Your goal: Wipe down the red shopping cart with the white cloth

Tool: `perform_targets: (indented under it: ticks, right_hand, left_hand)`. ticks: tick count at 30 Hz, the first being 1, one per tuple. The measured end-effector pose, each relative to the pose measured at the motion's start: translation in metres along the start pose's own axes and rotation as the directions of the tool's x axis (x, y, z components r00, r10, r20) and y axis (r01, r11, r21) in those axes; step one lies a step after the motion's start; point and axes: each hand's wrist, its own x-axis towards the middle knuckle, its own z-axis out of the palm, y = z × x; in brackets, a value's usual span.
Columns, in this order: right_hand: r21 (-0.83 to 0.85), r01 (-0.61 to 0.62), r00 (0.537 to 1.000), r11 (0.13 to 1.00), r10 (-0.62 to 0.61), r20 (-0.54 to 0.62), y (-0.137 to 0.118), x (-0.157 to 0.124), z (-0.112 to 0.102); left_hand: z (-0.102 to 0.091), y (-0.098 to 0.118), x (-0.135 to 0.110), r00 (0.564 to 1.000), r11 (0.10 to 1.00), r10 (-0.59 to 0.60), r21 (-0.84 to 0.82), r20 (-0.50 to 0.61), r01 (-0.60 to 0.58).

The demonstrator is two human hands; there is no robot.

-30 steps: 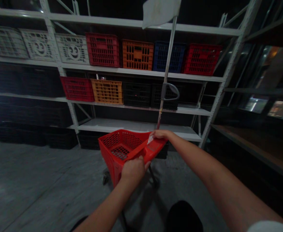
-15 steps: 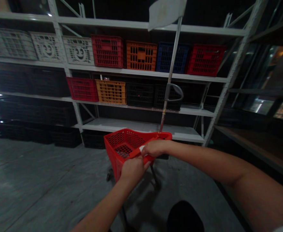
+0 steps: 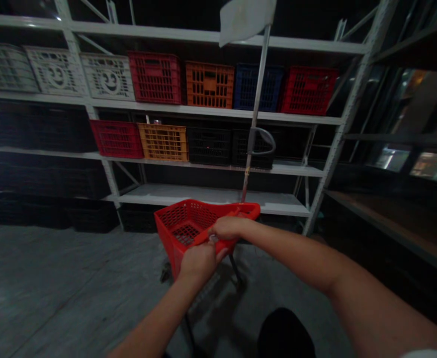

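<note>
A red plastic basket (image 3: pixel 183 223) on a wheeled stand sits on the floor in front of me, with a metal pole (image 3: pixel 253 117) rising from its far side to a white sign (image 3: pixel 246 17). My left hand (image 3: pixel 198 261) is closed round the basket's red handle at the near rim. My right hand (image 3: pixel 227 227) lies just above and to the right of it, fingers curled on the same handle, with a small pale thing between the two hands that I cannot make out.
White metal shelving (image 3: pixel 211 112) faces me, holding red, orange, blue, white and black crates. Black crates are stacked at the left (image 3: pixel 35 174). A darker shelf unit (image 3: pixel 397 219) runs along the right. The floor (image 3: pixel 54 288) is grey concrete.
My right hand has slid left along the handle, from the basket's right corner to right beside my left hand. The left hand has kept its grip.
</note>
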Motion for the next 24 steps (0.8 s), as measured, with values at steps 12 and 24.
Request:
perform_targets:
  ticks: [12, 24]
  right_hand:
    - [0.647, -0.132, 0.461, 0.751, 0.624, -0.631, 0.057, -0.076, 0.115]
    - [0.720, 0.075, 0.138, 0.690, 0.708, -0.692, -0.090, -0.002, 0.157]
  left_hand:
    - [0.000, -0.024, 0.004, 0.998, 0.995, 0.057, 0.084, 0.011, -0.058]
    - [0.000, -0.013, 0.008, 0.997, 0.992, 0.076, 0.106, -0.003, -0.075]
